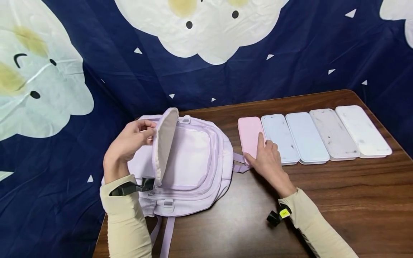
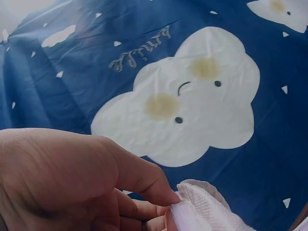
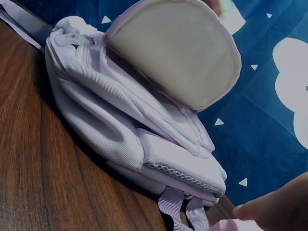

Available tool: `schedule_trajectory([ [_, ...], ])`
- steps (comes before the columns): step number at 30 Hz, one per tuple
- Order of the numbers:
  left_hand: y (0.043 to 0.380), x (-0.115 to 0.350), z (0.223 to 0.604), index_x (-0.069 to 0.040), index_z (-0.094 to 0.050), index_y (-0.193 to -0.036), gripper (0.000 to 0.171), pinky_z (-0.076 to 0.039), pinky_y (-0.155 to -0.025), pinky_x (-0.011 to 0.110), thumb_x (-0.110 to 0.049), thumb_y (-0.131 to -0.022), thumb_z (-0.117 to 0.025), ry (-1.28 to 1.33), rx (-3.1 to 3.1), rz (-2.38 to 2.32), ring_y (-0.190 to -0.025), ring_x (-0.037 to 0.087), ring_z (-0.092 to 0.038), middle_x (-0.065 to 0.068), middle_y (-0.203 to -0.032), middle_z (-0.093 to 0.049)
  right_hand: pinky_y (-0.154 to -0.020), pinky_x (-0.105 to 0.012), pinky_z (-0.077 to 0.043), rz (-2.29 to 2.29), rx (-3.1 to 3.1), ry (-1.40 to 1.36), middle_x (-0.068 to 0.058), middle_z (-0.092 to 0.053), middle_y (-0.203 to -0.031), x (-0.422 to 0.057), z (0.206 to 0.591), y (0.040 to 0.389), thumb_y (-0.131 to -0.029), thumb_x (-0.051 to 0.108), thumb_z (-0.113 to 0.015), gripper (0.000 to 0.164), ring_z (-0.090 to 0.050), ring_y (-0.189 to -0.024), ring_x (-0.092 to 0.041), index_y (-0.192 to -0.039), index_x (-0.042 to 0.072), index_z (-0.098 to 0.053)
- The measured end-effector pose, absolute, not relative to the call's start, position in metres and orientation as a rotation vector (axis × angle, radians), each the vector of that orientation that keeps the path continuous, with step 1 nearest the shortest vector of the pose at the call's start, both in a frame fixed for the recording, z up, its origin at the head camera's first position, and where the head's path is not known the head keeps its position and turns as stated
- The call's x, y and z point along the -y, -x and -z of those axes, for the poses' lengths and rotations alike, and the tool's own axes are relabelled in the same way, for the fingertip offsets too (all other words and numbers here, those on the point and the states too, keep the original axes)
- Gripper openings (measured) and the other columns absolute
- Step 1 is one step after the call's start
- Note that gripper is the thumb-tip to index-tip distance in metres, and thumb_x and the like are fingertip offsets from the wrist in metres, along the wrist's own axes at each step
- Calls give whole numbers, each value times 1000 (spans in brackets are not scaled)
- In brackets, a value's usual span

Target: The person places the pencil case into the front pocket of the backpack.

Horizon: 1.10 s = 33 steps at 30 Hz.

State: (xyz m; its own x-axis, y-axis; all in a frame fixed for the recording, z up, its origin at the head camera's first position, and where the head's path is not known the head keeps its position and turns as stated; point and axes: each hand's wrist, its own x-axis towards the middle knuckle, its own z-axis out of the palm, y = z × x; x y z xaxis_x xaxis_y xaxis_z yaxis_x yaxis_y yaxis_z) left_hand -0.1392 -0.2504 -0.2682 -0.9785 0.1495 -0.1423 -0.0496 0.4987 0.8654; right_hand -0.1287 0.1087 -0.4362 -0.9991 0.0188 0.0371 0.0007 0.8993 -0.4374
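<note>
A pale lilac backpack (image 1: 222, 168) lies on the table with its front pocket unzipped. My left hand (image 1: 129, 143) pinches the edge of the pocket flap (image 1: 166, 143) between thumb and fingers, holding it upright; the left wrist view shows the pinched edge (image 2: 185, 214) close up. Over a flat pink case (image 1: 250, 130), my right hand (image 1: 267, 161) spreads its thumb and index finger, the thumb by the left edge and the index finger stretched along the top. In the right wrist view the thumb (image 3: 248, 211) touches a corner of the pink case (image 3: 236, 225).
Right of the pink case, several similar flat cases stand in a row: two pale blue cases (image 1: 279, 134) (image 1: 306, 136), a greyish case (image 1: 333, 132) and a white case (image 1: 362, 130). Backpack straps (image 1: 167, 236) trail over the wooden table (image 1: 371, 200). A navy cloud-patterned cloth (image 1: 113, 46) hangs behind.
</note>
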Motion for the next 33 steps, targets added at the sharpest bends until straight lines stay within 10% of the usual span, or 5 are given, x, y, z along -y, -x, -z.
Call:
schedule_trajectory([
  [33, 133, 309, 283, 6, -45, -110, 15, -53, -70, 17, -2, -98, -44, -73, -2384, -1665, -79, 4, -59, -6, -91, -58, -73, -59, -50, -667, 3041, 58, -37, -49, -113, -93, 442, 117, -75, 52, -75, 94, -55, -98, -50, -136, -7, -35],
])
